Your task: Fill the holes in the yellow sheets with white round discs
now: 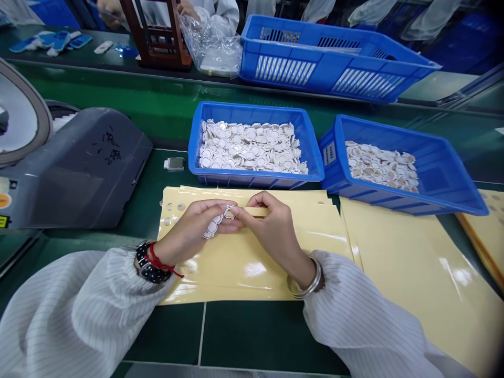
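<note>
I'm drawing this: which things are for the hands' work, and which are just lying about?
Probably for the work:
small round white pieces in the left hand, touched by the right hand;
two blue plastic bins of similar pieces;
glossy yellow sheets.

Probably just lying about:
small grey rectangular gadget;
small white oblong object.

Two solid-walled blue plastic bins [255, 178] stand side by side, with one slotted blue plastic crate [325, 76] on the far side. Left: one dark-grey plastic machine [79, 173]. Far left: one brown wooden frame [163, 60]. Near: two bare hands [192, 226]. Small round white pieces [248, 147] overlap too much to count.
</note>
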The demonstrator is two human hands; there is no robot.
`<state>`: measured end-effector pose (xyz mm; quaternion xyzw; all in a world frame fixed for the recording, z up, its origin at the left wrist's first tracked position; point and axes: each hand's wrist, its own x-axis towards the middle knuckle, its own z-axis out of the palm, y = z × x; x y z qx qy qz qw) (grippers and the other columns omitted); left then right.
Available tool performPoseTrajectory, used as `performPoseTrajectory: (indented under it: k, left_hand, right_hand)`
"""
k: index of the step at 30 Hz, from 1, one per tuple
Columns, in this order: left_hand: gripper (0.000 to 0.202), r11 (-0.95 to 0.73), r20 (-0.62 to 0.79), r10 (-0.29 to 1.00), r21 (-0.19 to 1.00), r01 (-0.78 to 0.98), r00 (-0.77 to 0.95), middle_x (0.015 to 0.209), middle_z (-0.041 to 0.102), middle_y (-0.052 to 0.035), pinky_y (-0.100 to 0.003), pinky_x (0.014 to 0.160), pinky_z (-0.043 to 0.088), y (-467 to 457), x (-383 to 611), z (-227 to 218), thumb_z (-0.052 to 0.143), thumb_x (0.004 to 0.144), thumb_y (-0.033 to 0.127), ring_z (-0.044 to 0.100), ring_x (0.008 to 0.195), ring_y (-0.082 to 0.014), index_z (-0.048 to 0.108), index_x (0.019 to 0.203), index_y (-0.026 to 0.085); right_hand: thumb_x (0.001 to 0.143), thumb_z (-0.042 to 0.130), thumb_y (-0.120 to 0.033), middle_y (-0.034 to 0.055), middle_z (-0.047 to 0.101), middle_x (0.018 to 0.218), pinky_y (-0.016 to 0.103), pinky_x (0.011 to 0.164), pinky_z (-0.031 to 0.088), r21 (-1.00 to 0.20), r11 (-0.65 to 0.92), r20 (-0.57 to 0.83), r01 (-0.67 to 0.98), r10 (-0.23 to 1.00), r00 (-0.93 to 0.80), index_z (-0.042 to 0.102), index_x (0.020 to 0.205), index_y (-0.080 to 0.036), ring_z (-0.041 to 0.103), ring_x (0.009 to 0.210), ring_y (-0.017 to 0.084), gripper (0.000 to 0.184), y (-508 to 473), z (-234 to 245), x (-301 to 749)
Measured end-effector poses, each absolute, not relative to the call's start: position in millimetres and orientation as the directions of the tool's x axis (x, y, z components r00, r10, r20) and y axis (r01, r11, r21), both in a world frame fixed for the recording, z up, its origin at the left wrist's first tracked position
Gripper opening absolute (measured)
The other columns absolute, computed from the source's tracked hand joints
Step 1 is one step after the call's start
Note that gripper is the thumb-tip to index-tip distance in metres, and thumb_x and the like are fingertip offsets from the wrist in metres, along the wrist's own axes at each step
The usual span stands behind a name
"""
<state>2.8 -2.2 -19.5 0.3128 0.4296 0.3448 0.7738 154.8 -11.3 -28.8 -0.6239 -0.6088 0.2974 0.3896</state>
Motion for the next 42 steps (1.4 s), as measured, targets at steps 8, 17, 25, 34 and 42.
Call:
performPoseTrajectory:
  k: [8, 17, 25, 34, 42]
  left_hand:
    - [0.02, 0.55, -0.427, 0.807, 0.795, -0.256, 0.407, 0.093, 0.068, -0.0107, -0.034, 0.085, 0.049, -2.6, 1.5, -23.7, 0.057, 0.081, 0.023, 0.064, 0.087, -0.0205, 0.066, 0.094, 0.01]
    - [0.019, 0.541, -0.42, 0.809, 0.805, -0.244, 0.41, 0.091, 0.069, -0.0095, -0.029, 0.08, 0.05, -2.7, 1.8, -22.1, 0.056, 0.082, 0.023, 0.065, 0.083, -0.0184, 0.067, 0.092, 0.011]
    - [0.019, 0.538, -0.418, 0.814, 0.804, -0.253, 0.403, 0.09, 0.068, -0.0099, -0.031, 0.081, 0.05, -2.5, 1.7, -23.4, 0.057, 0.081, 0.022, 0.065, 0.084, -0.0195, 0.066, 0.092, 0.01]
    - [0.019, 0.531, -0.402, 0.814, 0.807, -0.257, 0.419, 0.092, 0.068, -0.0109, -0.034, 0.086, 0.049, -2.2, 3.1, -22.0, 0.054, 0.083, 0.021, 0.065, 0.085, -0.0205, 0.065, 0.092, 0.009]
    - [0.016, 0.563, -0.453, 0.792, 0.801, -0.203, 0.41, 0.084, 0.068, -0.009, -0.026, 0.064, 0.054, -3.4, 1.8, -17.5, 0.058, 0.081, 0.023, 0.065, 0.078, -0.0184, 0.064, 0.09, 0.011]
  right_hand:
    - [0.067, 0.069, -0.036, -0.0031, 0.053, 0.063, 0.027, 0.06, 0.04, -0.835, 0.076, 0.142, 0.545, 0.987, 0.08, 0.048, 0.065, -0.019, 0.049, 0.061, 0.012, 0.027, -11.1, -30.8, 153.3]
    - [0.068, 0.069, -0.035, -0.0033, 0.052, 0.062, 0.026, 0.058, 0.04, -0.817, 0.118, 0.193, 0.564, 0.978, 0.075, 0.048, 0.064, -0.019, 0.049, 0.06, 0.012, 0.027, -12.1, -33.8, 153.0]
    - [0.068, 0.069, -0.034, -0.0032, 0.052, 0.062, 0.027, 0.059, 0.04, -0.807, 0.127, 0.207, 0.577, 0.975, 0.074, 0.048, 0.065, -0.019, 0.05, 0.06, 0.012, 0.026, -11.6, -33.9, 152.7]
    - [0.073, 0.066, -0.033, 0.0003, 0.055, 0.065, 0.028, 0.06, 0.041, -0.639, 0.259, 0.402, 0.724, 0.915, 0.027, 0.049, 0.068, -0.019, 0.052, 0.064, 0.015, 0.024, -11.3, -39.4, 155.3]
    - [0.071, 0.067, -0.027, 0.003, 0.062, 0.082, 0.029, 0.067, 0.048, -0.795, 0.305, 0.296, 0.524, 0.95, -0.103, 0.058, 0.087, -0.019, 0.059, 0.076, 0.017, 0.019, -11.8, -32.6, 153.0]
